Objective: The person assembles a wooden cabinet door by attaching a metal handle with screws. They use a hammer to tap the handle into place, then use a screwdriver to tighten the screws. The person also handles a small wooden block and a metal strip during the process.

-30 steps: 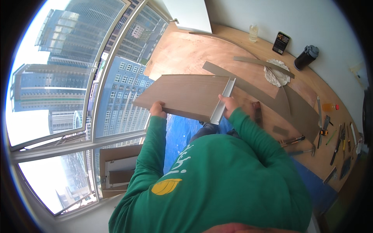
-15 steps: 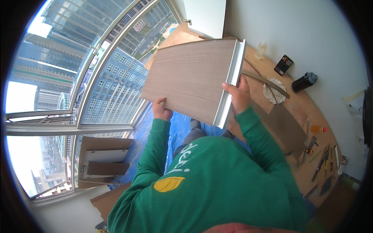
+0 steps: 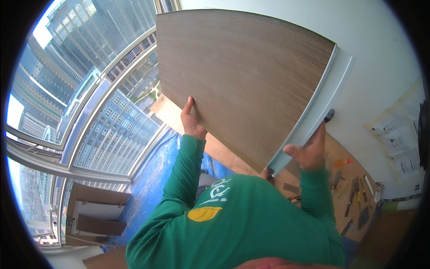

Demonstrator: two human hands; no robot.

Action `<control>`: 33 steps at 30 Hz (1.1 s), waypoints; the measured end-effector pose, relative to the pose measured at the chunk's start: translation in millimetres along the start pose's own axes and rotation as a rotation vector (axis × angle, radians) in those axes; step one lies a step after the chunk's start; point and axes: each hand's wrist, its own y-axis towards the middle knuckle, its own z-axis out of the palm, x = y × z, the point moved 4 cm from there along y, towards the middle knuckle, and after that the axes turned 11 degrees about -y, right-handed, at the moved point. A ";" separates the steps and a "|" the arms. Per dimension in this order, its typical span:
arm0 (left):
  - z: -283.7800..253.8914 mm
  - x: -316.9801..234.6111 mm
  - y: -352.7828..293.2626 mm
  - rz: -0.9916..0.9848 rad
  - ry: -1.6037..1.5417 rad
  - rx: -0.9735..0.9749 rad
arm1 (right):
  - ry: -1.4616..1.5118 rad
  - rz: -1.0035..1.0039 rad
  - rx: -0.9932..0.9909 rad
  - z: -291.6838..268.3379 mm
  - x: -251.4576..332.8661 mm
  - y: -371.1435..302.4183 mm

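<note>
A large wood-grain cabinet panel [image 3: 242,76] is raised in front of me, tilted, with a pale metal edge profile [image 3: 313,112] running along its right side. My left hand [image 3: 193,122] grips the panel's lower left edge, thumb on the face and the other fingers hidden behind it. At the right, my right hand [image 3: 310,150] holds the metal profile, its thumb lying toward the near end and its fingers reaching round the outer side. The panel covers most of the wooden worktop behind it.
The curved worktop [image 3: 358,166] to the right carries a small orange-capped bottle [image 3: 342,162] and several hand tools [image 3: 354,195]. Blue sheeting [image 3: 154,157] covers the floor. More panels [image 3: 96,213] lean by the windows at lower left. Paper drawings [image 3: 394,134] hang on the right wall.
The panel has come up and closer, now filling more of the view and hiding the far worktop with its phone and cloth. Both hands still hold it.
</note>
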 end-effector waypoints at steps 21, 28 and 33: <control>74.6 57.4 -25.0 0.075 0.245 0.341 | -0.691 0.238 0.418 -26.7 141.7 204.1; 84.5 55.6 -63.6 0.316 0.582 0.461 | -0.600 0.451 0.117 -86.8 44.3 141.9; 91.9 46.6 -80.5 0.380 0.765 0.562 | -0.308 0.477 0.000 -103.0 12.3 96.7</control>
